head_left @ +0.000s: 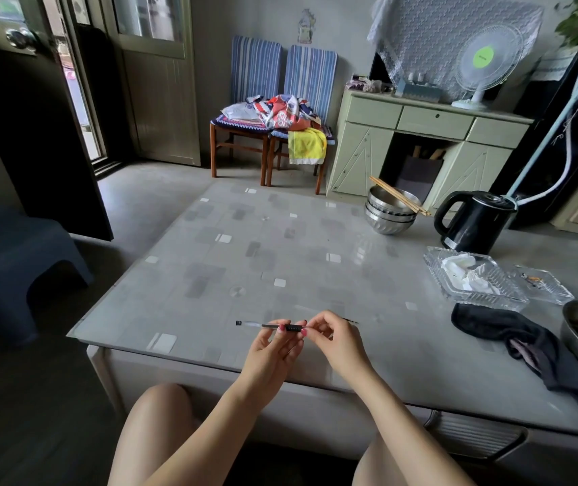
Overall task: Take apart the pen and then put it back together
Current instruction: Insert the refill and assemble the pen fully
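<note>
Pen [270, 325]: held level just above the near edge of the desk [245, 240], clear slim barrel with a black end plug pointing left and a ribbed black grip.
Left hand [273, 349]: fingers [282, 327] pinched shut around the ribbed grip, probably to steady the barrel.
Right hand [329, 342]: fingers closed at the tip end beside the grip, likely twisting or pulling it; what they pinch is hidden.
Thin dark piece [350, 321]: pokes out past the right hand; too small to identify.
Desk surface: glossy glass over grey squares.
</note>
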